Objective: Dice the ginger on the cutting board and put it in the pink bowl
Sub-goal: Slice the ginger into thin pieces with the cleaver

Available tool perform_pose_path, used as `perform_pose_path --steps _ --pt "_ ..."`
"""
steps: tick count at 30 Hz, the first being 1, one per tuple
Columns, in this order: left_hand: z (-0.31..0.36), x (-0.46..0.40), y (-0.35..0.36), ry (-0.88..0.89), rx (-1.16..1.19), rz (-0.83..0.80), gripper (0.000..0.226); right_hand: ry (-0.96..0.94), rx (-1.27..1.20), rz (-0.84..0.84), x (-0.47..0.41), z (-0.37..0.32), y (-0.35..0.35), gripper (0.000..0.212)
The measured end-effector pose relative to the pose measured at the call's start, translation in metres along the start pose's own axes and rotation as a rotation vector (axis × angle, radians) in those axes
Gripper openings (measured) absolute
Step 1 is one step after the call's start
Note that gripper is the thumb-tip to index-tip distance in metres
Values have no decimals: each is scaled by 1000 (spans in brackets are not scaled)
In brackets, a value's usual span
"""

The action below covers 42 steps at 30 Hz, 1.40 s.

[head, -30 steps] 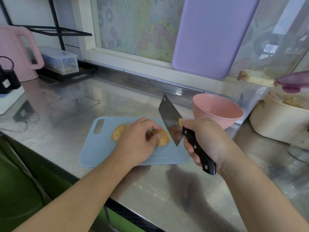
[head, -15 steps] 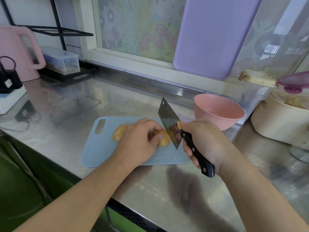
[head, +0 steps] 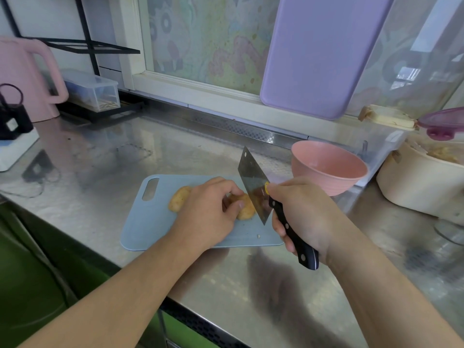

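A knobbly piece of ginger (head: 244, 209) lies on the pale blue cutting board (head: 148, 222). My left hand (head: 208, 212) covers its middle, with curled fingers gripping it; its left end pokes out beside my wrist. My right hand (head: 303, 217) grips the black handle of a cleaver (head: 253, 187). The blade's edge meets the ginger's right end. The empty pink bowl (head: 326, 167) stands just right of and behind the board. A tiny ginger scrap (head: 258, 236) lies near the board's front edge.
A steel counter (head: 113, 159) holds a pink kettle (head: 27, 79) and a clear box (head: 93, 91) at the back left. A cream pot (head: 421, 182) and a clear container (head: 381, 144) stand at the right. A purple board (head: 324, 54) leans on the window.
The cleaver has come down and leftwards from a raised position until its edge meets the right end of the ginger. My left hand has kept its hold.
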<state>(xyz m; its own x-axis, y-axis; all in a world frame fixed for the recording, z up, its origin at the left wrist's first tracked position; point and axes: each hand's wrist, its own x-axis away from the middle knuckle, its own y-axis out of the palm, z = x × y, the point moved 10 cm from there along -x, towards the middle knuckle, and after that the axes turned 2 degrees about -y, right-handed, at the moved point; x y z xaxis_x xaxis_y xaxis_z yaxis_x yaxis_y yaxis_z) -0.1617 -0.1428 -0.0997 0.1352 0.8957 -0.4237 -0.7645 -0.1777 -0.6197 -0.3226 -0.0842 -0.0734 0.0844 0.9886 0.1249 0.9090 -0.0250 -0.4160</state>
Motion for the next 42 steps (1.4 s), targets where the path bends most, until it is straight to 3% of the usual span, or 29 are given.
perform_pose_path --steps 15,34,39,42 --pt "-1 -2 0 24 -23 6 10 71 118 -18 -16 7 4 29" --pt "2 1 -1 17 14 -9 9 81 20 -36 -13 14 12 56" --pt "2 1 -2 13 27 -8 11 42 -67 -27 -2 6 -1 41" --pt "1 1 -3 -5 14 -8 12 39 -79 -3 1 5 -8 48"
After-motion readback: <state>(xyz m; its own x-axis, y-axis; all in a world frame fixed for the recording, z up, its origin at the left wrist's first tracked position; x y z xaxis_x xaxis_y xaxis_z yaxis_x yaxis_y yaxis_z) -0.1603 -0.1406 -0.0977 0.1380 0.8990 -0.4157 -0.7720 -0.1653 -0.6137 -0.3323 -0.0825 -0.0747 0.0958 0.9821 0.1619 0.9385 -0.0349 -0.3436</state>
